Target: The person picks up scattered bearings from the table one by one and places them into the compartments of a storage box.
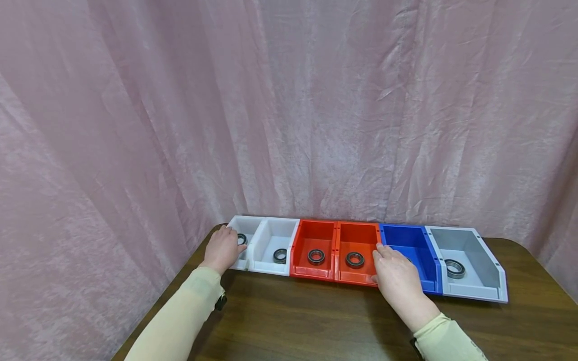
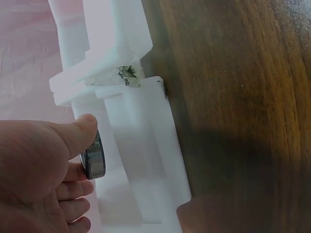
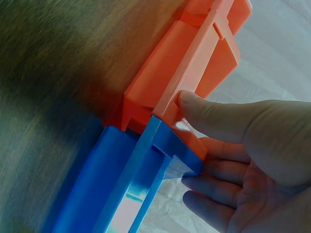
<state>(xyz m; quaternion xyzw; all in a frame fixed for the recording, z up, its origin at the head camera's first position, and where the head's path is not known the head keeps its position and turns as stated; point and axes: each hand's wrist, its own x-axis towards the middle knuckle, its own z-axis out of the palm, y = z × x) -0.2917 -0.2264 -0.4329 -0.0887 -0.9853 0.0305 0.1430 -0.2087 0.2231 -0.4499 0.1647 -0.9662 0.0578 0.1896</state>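
Note:
In the head view my left hand [image 1: 222,249] reaches into the leftmost white bin [image 1: 249,220]. It pinches a ball bearing [image 2: 96,158] between thumb and fingers; the left wrist view shows the bearing on edge. My right hand [image 1: 397,273] lies over the divider between the second red bin [image 1: 358,230] and the blue bin [image 1: 404,235]. Its thumb touches the red bin's rim in the right wrist view, with the other fingers loosely extended by the divider. Another bearing [image 1: 354,259] lies flat in that red bin. The right hand mostly hides a bearing in the blue bin.
The bins stand in a row along the back of a wooden table [image 1: 307,321]. More bearings lie in the second white bin [image 1: 282,224], the first red bin [image 1: 316,228] and the grey bin [image 1: 469,250]. A pink curtain [image 1: 289,110] hangs behind.

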